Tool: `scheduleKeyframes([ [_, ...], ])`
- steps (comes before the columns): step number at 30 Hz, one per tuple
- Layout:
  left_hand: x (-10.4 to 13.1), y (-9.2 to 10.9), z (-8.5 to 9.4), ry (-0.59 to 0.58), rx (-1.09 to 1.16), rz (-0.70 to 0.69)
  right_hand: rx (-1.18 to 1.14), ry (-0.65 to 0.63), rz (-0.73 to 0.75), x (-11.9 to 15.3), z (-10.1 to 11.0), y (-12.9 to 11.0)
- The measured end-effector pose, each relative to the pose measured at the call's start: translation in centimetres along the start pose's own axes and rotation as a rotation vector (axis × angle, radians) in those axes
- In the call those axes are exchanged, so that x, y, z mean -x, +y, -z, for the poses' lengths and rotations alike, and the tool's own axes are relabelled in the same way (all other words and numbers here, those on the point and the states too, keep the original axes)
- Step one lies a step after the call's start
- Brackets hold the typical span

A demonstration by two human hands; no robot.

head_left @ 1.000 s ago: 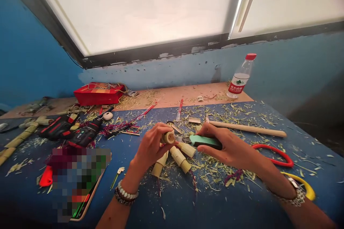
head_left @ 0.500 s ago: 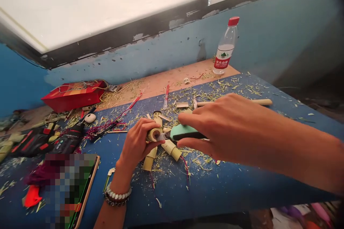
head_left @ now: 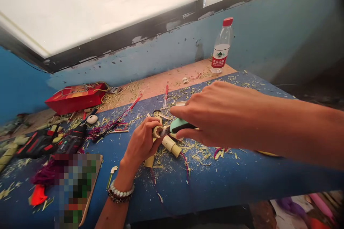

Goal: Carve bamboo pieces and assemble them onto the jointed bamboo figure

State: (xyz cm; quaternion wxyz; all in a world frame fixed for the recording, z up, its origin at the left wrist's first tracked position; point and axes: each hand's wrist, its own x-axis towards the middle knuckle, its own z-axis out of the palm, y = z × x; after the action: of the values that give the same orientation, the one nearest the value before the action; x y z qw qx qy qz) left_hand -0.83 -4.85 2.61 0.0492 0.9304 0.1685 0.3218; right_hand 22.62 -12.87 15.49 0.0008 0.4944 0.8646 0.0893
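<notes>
My left hand point(head_left: 143, 136), with two bead bracelets at the wrist, is closed round a short hollow bamboo tube point(head_left: 157, 131) whose open end faces right. In my right hand point(head_left: 200, 112) is a utility knife point(head_left: 178, 125) with a mint-green and black handle. Its blade meets the rim of the tube's opening; how deep it sits I cannot tell. Just below lie joined bamboo pieces point(head_left: 172, 145) with purple cords hanging off them. A small bamboo piece with a drawn face point(head_left: 157, 113) shows behind my left fingers.
Shavings litter the blue tabletop point(head_left: 215, 186). A water bottle point(head_left: 221, 46) stands at the back right. On the left are a red paper bag point(head_left: 76, 98), a black power drill point(head_left: 71, 139), purple thread point(head_left: 44, 171) and a blurred-out phone point(head_left: 88, 200).
My right hand has shifted slightly left and up, its wrist raised, with the knife still at the tube's opening. My left hand keeps its hold. The whole view has moved a little.
</notes>
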Motion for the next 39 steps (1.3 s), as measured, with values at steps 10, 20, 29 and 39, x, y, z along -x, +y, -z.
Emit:
scheduleKeyframes([
  [10,0.0,0.2,0.0,0.009,-0.098,0.007,0.028,0.079,0.107,0.6,-0.8,0.3],
  [20,-0.2,0.3,-0.1,0.001,-0.14,-0.049,0.005,0.029,0.139,0.9,-0.8,0.7],
  [29,-0.1,0.4,-0.4,-0.051,-0.194,-0.079,0.09,0.031,0.111,1.3,-1.3,-0.3],
  [39,0.2,0.6,-0.9,-0.095,-0.24,-0.007,0.062,0.098,0.005,1.3,-4.0,-0.7],
])
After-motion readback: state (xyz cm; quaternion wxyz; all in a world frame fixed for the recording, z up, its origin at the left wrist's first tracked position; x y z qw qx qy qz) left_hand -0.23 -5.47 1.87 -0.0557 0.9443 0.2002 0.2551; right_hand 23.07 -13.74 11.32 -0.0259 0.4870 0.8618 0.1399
